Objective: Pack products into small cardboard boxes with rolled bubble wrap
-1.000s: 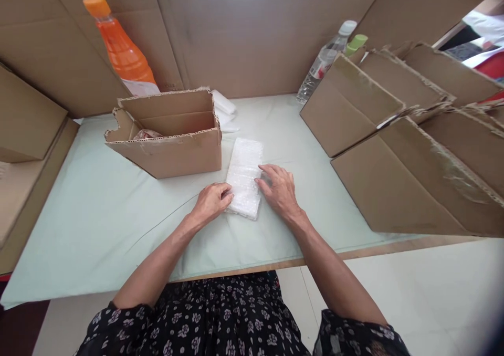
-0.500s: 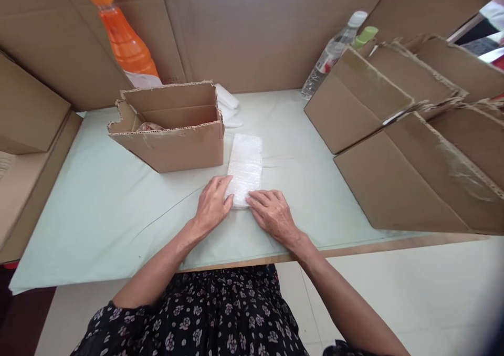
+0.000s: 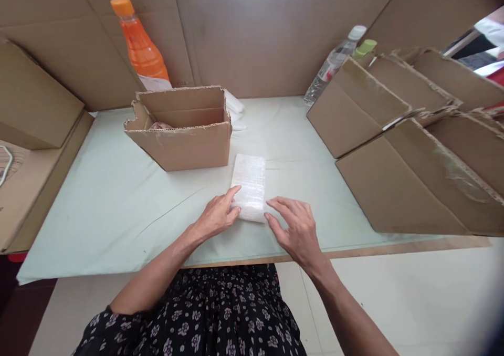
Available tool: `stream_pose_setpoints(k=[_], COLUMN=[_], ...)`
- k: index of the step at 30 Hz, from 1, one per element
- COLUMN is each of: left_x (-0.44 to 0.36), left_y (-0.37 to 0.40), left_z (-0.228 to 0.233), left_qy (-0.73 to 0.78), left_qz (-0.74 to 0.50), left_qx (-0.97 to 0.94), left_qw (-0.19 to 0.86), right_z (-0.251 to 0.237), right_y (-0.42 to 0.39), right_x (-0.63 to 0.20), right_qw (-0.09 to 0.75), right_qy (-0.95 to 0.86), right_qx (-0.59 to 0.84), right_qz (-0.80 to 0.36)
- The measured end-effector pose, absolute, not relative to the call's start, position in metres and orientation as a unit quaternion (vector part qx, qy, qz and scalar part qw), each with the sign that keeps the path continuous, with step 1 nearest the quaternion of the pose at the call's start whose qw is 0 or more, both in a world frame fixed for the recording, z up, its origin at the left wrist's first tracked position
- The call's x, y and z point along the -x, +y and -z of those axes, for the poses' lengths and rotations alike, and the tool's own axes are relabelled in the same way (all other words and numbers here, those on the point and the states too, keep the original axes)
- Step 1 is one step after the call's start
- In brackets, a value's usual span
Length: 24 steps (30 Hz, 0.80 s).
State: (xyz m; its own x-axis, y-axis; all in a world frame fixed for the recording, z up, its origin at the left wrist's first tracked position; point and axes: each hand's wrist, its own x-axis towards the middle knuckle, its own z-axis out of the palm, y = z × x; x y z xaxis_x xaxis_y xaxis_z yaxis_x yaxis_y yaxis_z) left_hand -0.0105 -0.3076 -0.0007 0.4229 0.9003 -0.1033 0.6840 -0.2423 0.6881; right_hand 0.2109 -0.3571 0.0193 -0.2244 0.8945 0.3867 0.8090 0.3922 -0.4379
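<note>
Lying flat on the pale green table cover (image 3: 98,209), the folded white bubble-wrap pad (image 3: 249,187) looks already folded into a neat strip; nothing shows it packed yet. Your left hand (image 3: 217,217) rests at its near-left corner, index finger on the pad, fingers loose and gripping nothing. Your right hand (image 3: 296,229) hovers at 4 o'clock of the pad, fingers spread and empty, tips just beside its near edge. At 10 o'clock stands an open cardboard box (image 3: 183,130), an orange bottle (image 3: 140,49) behind it. Flattened cartons (image 3: 401,151) lean at 3 o'clock, with a clear water bottle (image 3: 334,64) behind. Cardboard walls enclose the table.
</note>
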Motion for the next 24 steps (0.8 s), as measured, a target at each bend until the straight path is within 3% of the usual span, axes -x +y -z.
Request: stream_pose_setpoints(k=[6,9,16,21,24], left_x=[0.002,0.012,0.033,0.019,0.015], left_y=[-0.302,-0.32,-0.351,-0.324,-0.316], left_z=[0.006,0.008,0.006,0.008,0.009], left_qy=[0.527,0.455,0.434,0.519,0.551], left_qz=[-0.227,-0.289,-0.273,-0.21,-0.234], left_qx=[-0.792,-0.829,-0.826,-0.792,-0.761], left_qw=[0.21,0.145,0.235,0.243,0.249], right_z=[0.003,0.01,-0.007,-0.009,-0.002], right_y=[-0.356,-0.347,-0.365,-0.375,-0.366], right_x=[-0.194,-0.193,-0.2,-0.192,-0.187], right_qw=[0.193,0.198,0.203,0.215,0.181], right_qy=[-0.847,-0.839,-0.821,-0.81,-0.839], right_qx=[0.496,0.506,0.49,0.543,0.512], right_qz=[-0.01,-0.026,-0.211,-0.057,-0.035])
